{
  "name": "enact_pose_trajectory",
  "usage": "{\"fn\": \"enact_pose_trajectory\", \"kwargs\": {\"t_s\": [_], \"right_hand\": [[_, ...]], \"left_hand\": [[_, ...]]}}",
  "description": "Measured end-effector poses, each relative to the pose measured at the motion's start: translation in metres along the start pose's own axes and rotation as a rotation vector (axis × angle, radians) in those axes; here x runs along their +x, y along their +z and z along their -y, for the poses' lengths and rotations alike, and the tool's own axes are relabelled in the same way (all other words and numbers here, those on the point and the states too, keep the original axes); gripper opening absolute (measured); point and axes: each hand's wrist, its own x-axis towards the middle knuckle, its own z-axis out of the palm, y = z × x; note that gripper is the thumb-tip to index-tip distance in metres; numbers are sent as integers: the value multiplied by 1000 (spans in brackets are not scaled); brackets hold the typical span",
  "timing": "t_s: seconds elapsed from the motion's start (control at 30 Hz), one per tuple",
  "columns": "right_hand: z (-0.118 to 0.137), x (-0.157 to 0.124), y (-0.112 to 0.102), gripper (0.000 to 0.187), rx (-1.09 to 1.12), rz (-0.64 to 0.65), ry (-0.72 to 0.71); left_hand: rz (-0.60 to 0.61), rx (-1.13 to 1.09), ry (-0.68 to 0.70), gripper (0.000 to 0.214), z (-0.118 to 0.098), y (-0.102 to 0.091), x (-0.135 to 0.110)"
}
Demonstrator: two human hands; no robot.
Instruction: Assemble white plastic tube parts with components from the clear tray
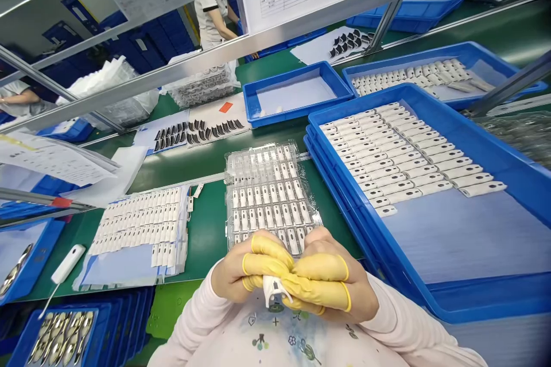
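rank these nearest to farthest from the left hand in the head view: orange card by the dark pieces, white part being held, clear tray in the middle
1. White part: at the fingers of the left hand
2. Clear tray: just beyond the hand
3. Orange card: farther forward, past the clear tray

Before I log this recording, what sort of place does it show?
Probably a factory assembly workshop: rows of similar white parts sit in a clear tray and a blue bin, the camera wearer has yellow finger covers, and another person is visible beyond the metal frame.
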Motion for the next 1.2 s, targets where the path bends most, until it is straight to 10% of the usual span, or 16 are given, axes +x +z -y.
{"fn": "enact_pose_trajectory", "kwargs": {"t_s": [0.3, 0.53, 0.9, 1.2], "right_hand": [[5, 17, 9, 28, 46, -199, -163], [-30, 5, 48, 13, 72, 62, 120], [-80, -41, 62, 47, 36, 317, 707], [-79, -41, 59, 43, 24, 314, 723]], "left_hand": [[-27, -8, -47, 37, 3, -7, -16], [-308, 35, -707, 46, 24, -27, -90], [-1460, 647, -1248, 38, -1, -182, -295], [-1591, 793, -1441, 37, 19, -236, -331]]}}
